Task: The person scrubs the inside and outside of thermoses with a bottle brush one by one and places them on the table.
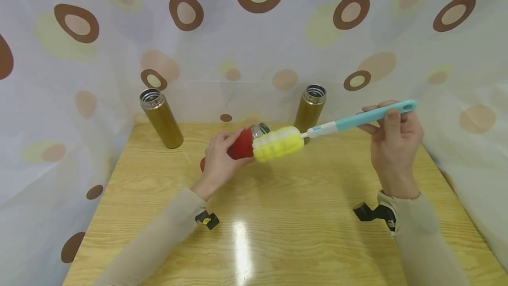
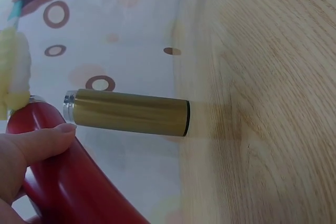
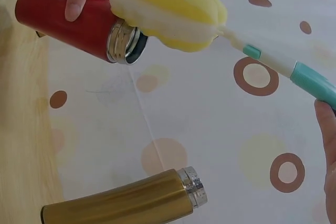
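My left hand (image 1: 221, 159) grips a red thermos bottle (image 1: 241, 145) around its body, tilted with its open steel mouth (image 3: 126, 43) toward the right. In my right hand (image 1: 394, 144) is a bottle brush by its turquoise handle (image 1: 357, 119), thumb along the top. The yellow and white sponge head (image 1: 279, 144) of the brush overlaps the thermos mouth in the head view. In the right wrist view the sponge lies beside and across the rim, outside the bottle. The left wrist view shows the left thumb (image 2: 50, 141) pressed along the red body.
Two gold thermos bottles without lids stand upright at the back of the wooden table (image 1: 293, 233), one at left (image 1: 163, 122) and one at right (image 1: 307, 111), partly behind the brush. A white curtain (image 1: 238, 47) with brown ovals hangs behind the table.
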A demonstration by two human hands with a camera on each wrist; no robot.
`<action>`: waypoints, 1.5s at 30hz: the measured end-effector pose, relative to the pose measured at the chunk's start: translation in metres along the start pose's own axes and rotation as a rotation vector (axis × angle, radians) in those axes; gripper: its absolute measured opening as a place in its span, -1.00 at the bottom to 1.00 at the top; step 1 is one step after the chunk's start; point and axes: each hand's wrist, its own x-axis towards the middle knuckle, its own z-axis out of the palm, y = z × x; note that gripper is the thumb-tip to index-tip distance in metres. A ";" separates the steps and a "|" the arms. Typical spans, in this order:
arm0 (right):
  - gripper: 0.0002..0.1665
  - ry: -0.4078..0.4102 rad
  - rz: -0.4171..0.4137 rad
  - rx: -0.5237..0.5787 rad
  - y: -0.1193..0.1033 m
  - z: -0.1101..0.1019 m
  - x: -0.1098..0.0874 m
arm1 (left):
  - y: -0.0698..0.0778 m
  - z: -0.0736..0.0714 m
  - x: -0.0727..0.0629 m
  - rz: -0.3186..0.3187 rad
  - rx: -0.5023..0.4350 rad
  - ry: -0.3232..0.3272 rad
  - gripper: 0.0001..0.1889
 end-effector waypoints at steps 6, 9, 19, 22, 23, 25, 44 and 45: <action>-0.61 0.030 -0.022 0.024 0.004 0.006 0.003 | 0.004 0.004 -0.003 0.064 0.016 -0.008 -0.15; -0.59 0.046 -0.041 0.001 0.006 0.008 0.004 | 0.007 0.006 -0.004 0.081 0.017 -0.017 -0.16; -0.70 0.111 -0.079 -0.115 0.011 0.001 0.007 | 0.015 0.009 -0.008 0.072 -0.038 -0.042 -0.15; -0.70 0.127 -0.088 -0.126 0.009 -0.003 0.007 | 0.016 0.009 -0.009 0.080 -0.048 -0.036 -0.14; -0.69 0.132 -0.092 -0.127 0.009 -0.003 0.007 | 0.017 0.008 -0.009 0.083 -0.047 -0.035 -0.14; -0.68 0.136 -0.100 -0.130 0.007 -0.005 0.007 | 0.017 0.008 -0.009 0.089 -0.051 -0.032 -0.14; -0.63 0.063 -0.105 -0.167 -0.001 -0.021 0.004 | 0.009 0.003 -0.001 -0.019 -0.212 0.018 -0.15; -0.62 0.056 -0.104 -0.163 -0.001 -0.020 0.003 | 0.009 0.003 -0.001 -0.021 -0.208 0.019 -0.15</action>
